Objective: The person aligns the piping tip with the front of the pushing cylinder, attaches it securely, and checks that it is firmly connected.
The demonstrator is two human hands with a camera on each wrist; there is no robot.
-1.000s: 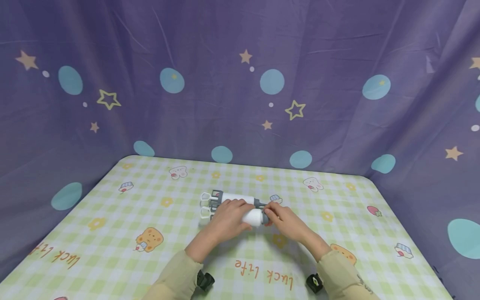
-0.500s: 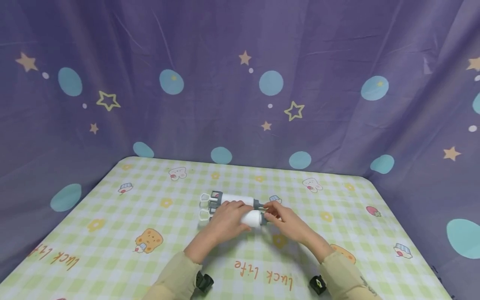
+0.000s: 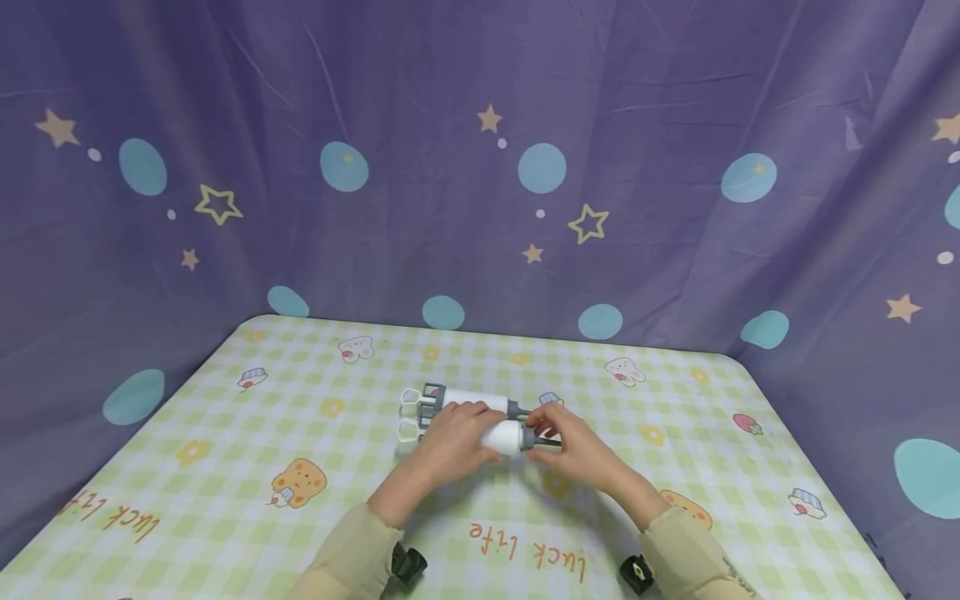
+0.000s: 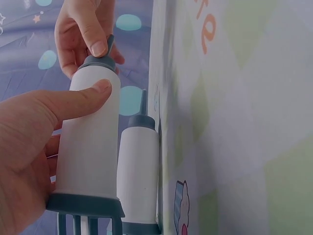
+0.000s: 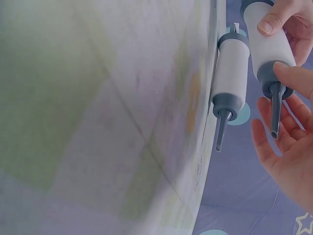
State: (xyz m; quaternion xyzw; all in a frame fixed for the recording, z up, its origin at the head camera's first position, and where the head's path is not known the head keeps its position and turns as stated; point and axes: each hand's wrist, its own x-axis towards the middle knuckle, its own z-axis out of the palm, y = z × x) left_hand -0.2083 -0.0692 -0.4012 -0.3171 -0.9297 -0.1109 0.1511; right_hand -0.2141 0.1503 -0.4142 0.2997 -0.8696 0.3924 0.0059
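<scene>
A large white syringe (image 3: 504,437) with a grey end cap (image 5: 268,74) and a thin grey nozzle (image 5: 276,112) is gripped round its barrel by my left hand (image 3: 453,446). The thumb lies along the barrel. At the nozzle end, my right hand (image 3: 579,446) holds the cap, thumb on one side and fingers on the other, as the left wrist view shows. The grey flange and white plunger handle (image 3: 408,431) point left. A second, matching syringe (image 3: 476,398) lies just beyond, parallel to the first, with neither hand holding it.
The table (image 3: 360,533) wears a green-and-white checked cloth with printed cartoons. Behind it hangs a purple curtain (image 3: 450,275) with stars and blue dots. Dark wrist cameras (image 3: 408,565) sit below both sleeves.
The right hand's fingers have loosened and shifted around the cap, so the nozzle now shows in the head view. The left hand and both syringes have hardly moved.
</scene>
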